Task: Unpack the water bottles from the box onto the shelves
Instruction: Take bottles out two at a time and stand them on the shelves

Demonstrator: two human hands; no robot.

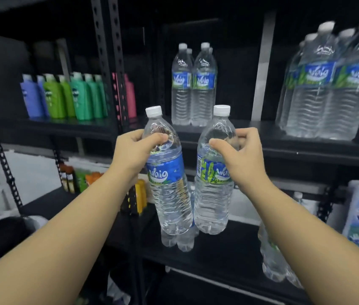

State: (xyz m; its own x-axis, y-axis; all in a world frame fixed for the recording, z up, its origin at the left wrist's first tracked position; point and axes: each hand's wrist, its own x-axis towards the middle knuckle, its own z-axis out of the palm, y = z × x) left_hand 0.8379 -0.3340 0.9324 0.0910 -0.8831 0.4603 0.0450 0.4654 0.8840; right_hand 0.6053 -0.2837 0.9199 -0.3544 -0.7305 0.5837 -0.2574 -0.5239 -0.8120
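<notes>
The person stands before a black metal shelving unit [284, 148] with both bare arms raised, a bottle in each hand. The left hand [134, 150] grips the shoulder of a clear plastic water bottle with a white cap and blue label [169, 179], thumb across the front and fingers curled behind it; this bottle tilts slightly, its base swung to the right. The right hand [240, 150] holds a second clear water bottle with a white cap and blue-green label [212, 183] the same way, thumb pressed to its shoulder, fingers wrapped round the far side. Both bottles hang in the air in front of the unit's middle shelf edge, just beside each other, their lower bodies nearly touching.

On that middle shelf, behind the held bottles, stands a small group of matching water bottles [192, 84]. Farther right on the same shelf stands a larger cluster of the same bottles [328, 84]. To the left, past the perforated upright, a row of purple, green and teal plastic bottles [64, 97] lines the shelf. On the shelf below, more clear bottles [183, 241] show beneath the held pair.
</notes>
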